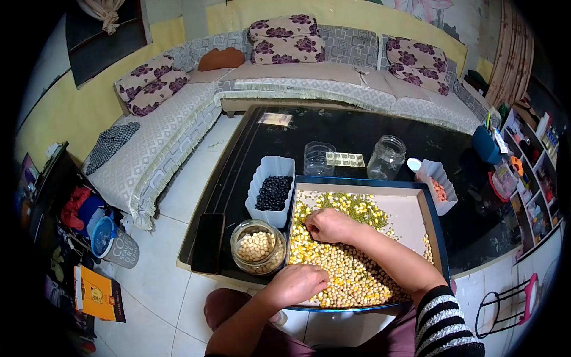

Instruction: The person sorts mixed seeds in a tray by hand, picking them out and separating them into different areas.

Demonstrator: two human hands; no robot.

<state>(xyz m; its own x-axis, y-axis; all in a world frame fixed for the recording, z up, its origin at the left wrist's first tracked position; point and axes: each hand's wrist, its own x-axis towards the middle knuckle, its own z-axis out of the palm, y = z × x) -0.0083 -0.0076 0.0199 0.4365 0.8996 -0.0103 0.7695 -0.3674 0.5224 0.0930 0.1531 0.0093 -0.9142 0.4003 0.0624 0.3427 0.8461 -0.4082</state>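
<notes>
My right hand (331,225) reaches over a shallow blue-rimmed box (438,235) with its fingers curled down into yellow corn kernels (302,241). Green mung beans (357,205) lie spread just beyond it. At the box's near left edge, my left hand (297,284) is curled with its fingertips at the pale round beans (357,282). What either set of fingers pinches is hidden. Left of the box stands an open glass jar (239,259) partly filled with similar pale beans (256,245). Behind that jar, a translucent plastic container (273,163) holds black beans (274,193).
A dark phone (208,244) lies left of the jar on the black table (238,143). Two clear jars, one a wide jar (319,159) and one a taller jar (387,156), stand behind the box. At right, a plastic tub (449,185) holds pinkish pieces. A sofa (333,83) lines the wall.
</notes>
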